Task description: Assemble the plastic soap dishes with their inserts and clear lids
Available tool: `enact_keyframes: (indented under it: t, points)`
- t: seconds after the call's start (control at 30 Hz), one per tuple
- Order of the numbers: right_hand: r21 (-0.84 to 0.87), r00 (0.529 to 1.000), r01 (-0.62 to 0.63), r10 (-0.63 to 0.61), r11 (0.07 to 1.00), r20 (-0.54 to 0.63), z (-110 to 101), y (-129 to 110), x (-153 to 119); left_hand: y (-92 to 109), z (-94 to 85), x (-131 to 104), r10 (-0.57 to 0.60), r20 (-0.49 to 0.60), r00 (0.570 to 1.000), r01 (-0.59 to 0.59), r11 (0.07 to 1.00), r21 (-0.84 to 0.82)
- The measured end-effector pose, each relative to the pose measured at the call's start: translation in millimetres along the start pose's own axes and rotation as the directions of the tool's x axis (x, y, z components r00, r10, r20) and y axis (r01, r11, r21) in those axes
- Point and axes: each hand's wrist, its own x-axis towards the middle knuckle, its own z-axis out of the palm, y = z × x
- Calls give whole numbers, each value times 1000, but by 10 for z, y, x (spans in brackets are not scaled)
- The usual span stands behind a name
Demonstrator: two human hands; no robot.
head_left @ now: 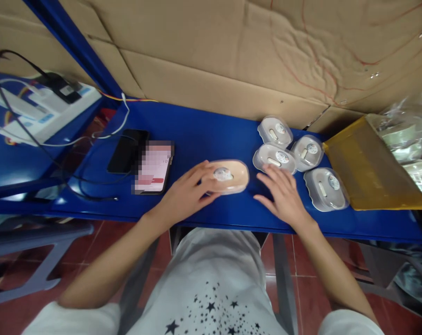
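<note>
On the blue table lies a peach oval plastic box [238, 176] with a clear lid and a round printed sticker. My left hand [188, 188] grips its left end, the thumb at the near side and the fingers over the top. To the right, my right hand [282, 195] is open with its fingers apart and holds nothing. Its fingertips overlap the near edge of a grey oval plastic box [267, 152]; I cannot tell whether they touch it. More grey boxes, a back one [267, 130], a middle one [302, 160] and a right one [319, 202], sit close by, each with a sticker.
A yellow bin [375, 172] with plastic-wrapped items stands at the right. Left of my hands lie a lit phone [151, 170] and a black phone [127, 149], with cables and a white power strip [57, 111]. A cardboard wall [197, 56] rises behind the table.
</note>
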Motion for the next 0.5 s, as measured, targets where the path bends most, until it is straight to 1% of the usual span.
enact_keyframes:
  t: [0.07, 0.1, 0.17, 0.23, 0.3, 0.4, 0.5]
  points:
    - [-113, 986, -153, 143, 982, -90, -51, 151, -24, -125, -22, 162, -104, -2, 995, 104, 991, 82]
    - [-139, 973, -213, 197, 967, -118, -70, 218, -39, -189, -38, 262, -153, 19, 988, 150, 982, 118]
    - [-148, 962, -261, 244, 954, -124, -96, 300, -66, -299, -78, 474, -223, 76, 972, 205, 959, 196]
    - [-113, 970, -233, 223, 966, -93, -117, 295, -75, -377, -112, 668, -279, 123, 953, 236, 930, 281]
    - [-46, 982, -185, 183, 982, -49, -141, 228, -46, -430, -125, 822, -326, 152, 933, 264, 907, 329]
    - [103, 990, -138, 135, 985, 26, -177, 148, 109, -506, -98, 976, -374, 190, 908, 311, 904, 295]
    - [240, 993, -115, 104, 964, 59, -170, 217, 397, -595, -37, 1051, -405, 218, 888, 355, 905, 236]
